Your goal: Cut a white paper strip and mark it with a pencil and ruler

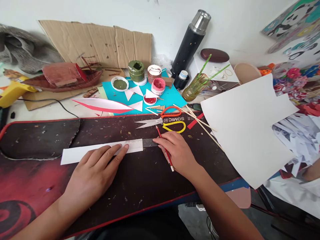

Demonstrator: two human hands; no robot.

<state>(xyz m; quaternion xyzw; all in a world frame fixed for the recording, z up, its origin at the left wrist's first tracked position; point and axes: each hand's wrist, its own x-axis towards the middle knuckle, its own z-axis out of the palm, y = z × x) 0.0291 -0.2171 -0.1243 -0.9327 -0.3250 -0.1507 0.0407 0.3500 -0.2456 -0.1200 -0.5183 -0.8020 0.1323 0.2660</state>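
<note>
My left hand (96, 171) lies with its fingers stretched out over a white paper strip (72, 156), pressing it to the dark mat. A clear ruler (148, 143) lies along the strip, and its right end sticks out past the paper. The fingertips of my right hand (178, 151) touch that end. A red pencil (159, 132) is held in the same hand, tip pointing away from me and eraser end toward me. Just beyond it rest scissors (160, 122) with one orange and one yellow handle, blades apart.
Behind the mat (140, 186), paint jars (136, 71) and paper triangles (137, 90) sit on blue paper (175, 98). A model boat (67, 85) stands left. Thin sticks (210, 126), a brush jar (191, 91), a black thermos (188, 45) and a large white sheet (250, 133) are right.
</note>
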